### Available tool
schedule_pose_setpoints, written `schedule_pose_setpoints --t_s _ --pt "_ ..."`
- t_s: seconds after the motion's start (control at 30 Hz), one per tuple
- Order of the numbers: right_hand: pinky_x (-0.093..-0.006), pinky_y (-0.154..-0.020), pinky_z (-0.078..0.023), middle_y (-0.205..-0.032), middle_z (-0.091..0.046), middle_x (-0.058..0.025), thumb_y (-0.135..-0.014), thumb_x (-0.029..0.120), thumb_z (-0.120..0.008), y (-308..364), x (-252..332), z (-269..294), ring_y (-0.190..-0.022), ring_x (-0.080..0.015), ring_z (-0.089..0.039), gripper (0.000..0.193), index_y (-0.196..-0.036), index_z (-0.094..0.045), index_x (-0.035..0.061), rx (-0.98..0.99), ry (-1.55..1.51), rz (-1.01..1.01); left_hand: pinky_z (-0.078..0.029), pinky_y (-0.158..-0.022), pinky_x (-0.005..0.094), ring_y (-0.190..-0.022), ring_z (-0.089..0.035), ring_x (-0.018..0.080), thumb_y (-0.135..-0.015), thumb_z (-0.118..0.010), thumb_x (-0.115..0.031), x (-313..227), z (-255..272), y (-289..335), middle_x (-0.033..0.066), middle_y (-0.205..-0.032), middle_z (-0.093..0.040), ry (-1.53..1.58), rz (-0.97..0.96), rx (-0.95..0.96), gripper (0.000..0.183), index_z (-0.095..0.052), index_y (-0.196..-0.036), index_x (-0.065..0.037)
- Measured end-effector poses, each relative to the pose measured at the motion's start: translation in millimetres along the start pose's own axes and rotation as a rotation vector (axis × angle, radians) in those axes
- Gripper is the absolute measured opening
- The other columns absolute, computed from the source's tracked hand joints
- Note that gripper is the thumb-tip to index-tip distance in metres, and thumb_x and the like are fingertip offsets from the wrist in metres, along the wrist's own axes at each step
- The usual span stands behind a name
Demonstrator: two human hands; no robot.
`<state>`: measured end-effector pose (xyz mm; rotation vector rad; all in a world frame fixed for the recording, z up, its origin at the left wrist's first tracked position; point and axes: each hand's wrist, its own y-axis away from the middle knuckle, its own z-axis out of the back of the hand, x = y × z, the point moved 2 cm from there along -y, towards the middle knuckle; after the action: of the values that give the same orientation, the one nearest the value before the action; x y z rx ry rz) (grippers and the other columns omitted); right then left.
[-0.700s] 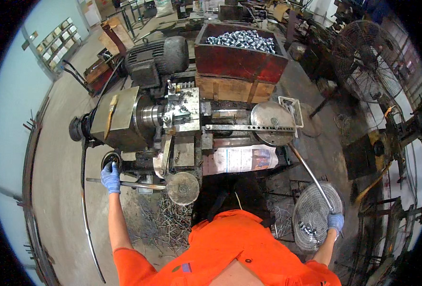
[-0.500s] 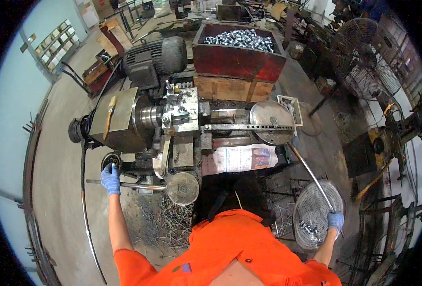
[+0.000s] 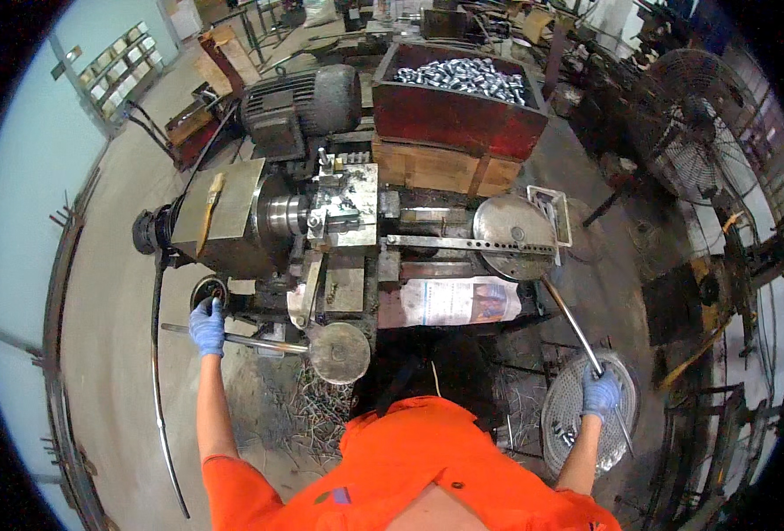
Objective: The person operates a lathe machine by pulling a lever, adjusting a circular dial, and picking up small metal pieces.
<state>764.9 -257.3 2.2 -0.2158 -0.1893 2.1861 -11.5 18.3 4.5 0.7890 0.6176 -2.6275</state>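
Note:
My left hand (image 3: pixel 206 329), in a blue glove, is closed on a small dark handwheel (image 3: pixel 208 290) at the left of a lathe-like machine. Its fingertips lie over the wheel's rim. A horizontal metal bar (image 3: pixel 259 342) passes by that wrist and ends at a round grey disc (image 3: pixel 339 353). My right hand (image 3: pixel 601 393), also gloved, wraps round a long steel lever (image 3: pixel 573 326). This slants down from a larger round plate (image 3: pixel 514 232), and its lower end sticks out past my hand. Beneath that hand sits a perforated round metal basket (image 3: pixel 562 400) with a few shiny parts.
Behind the machine, a red bin (image 3: pixel 458 115) full of shiny metal pieces rests on a wooden crate (image 3: pixel 445 166). A motor (image 3: pixel 299 106) stands at the back left. A brush (image 3: pixel 209 212) lies on the headstock. A large fan (image 3: pixel 697 124) is at right; metal shavings (image 3: pixel 321 407) litter the floor.
My right hand has moved up and left along the lever, so more of its lower end shows. The left hand stays on the handwheel. The whole view has shifted slightly.

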Motion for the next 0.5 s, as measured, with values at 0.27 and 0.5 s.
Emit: schedule_pose_setpoints --t_s 0.27,0.5 --pt "-0.051 -0.101 -0.025 -0.107 -0.06 -0.0107 -0.078 0.046 -0.055 -100.5 38.4 9.4 -0.111 -0.0312 -0.048 0.035 -0.097 -0.068 0.0199 0.151 0.116 0.059 -0.049 -0.072 0.0333 -0.079 -0.065 0.0246 -0.081 -0.061 -0.031 24.5 -4.7 7.7 0.0129 -0.086 -0.067 0.028 0.166 0.035 0.03 -0.067 -0.097 -0.005" --pt "-0.051 -0.101 -0.024 -0.129 -0.046 -0.0135 -0.077 0.034 -0.06 -244.9 117.7 2.9 -0.122 -0.0334 -0.037 0.044 -0.117 -0.056 0.0169 0.078 0.295 0.014 -0.049 -0.065 0.0356 -0.073 -0.065 0.0269 -0.081 -0.061 -0.033 -43.2 6.6 15.2 0.0142 -0.079 -0.066 -0.216 0.092 0.018 0.028 -0.068 -0.093 -0.009"
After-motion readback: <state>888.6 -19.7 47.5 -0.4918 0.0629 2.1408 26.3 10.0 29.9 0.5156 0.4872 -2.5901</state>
